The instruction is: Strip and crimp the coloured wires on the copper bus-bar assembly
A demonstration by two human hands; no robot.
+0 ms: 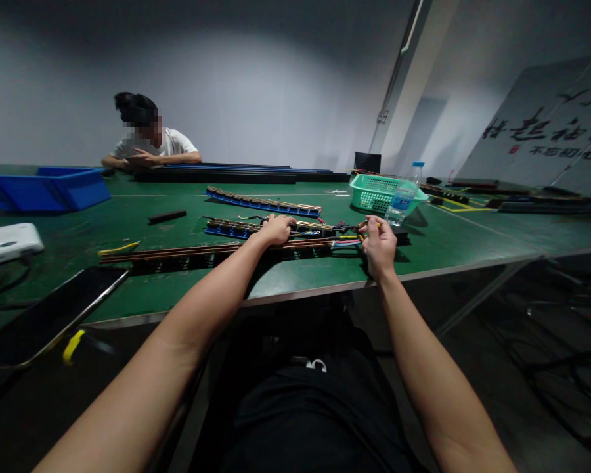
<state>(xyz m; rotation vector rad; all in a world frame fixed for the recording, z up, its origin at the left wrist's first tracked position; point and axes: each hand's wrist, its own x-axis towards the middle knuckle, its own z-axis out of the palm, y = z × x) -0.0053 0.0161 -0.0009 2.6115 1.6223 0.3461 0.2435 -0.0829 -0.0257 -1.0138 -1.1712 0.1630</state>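
My left hand [277, 230] is closed over the right part of a short blue-based strip with metal rods [231, 227], holding it down on the table. At the strip's wired right end, my right hand [380, 246] is closed in a pinch around a small yellow-handled tool [362, 236]; its exact kind is hard to make out. In front of both hands lies a longer dark strip with copper rods [187, 252], and coloured wires [345, 244] leave its right end. Another blue strip with copper-coloured rods [263, 202] lies just behind.
A green basket [367, 195] and a water bottle [402, 200] stand behind my right hand. At left are a blue bin [54, 190], a white device [10, 242] and a phone-like slab [54, 312]. Across the green table [177, 292] sits a person [152, 141] near long black bars [226, 176].
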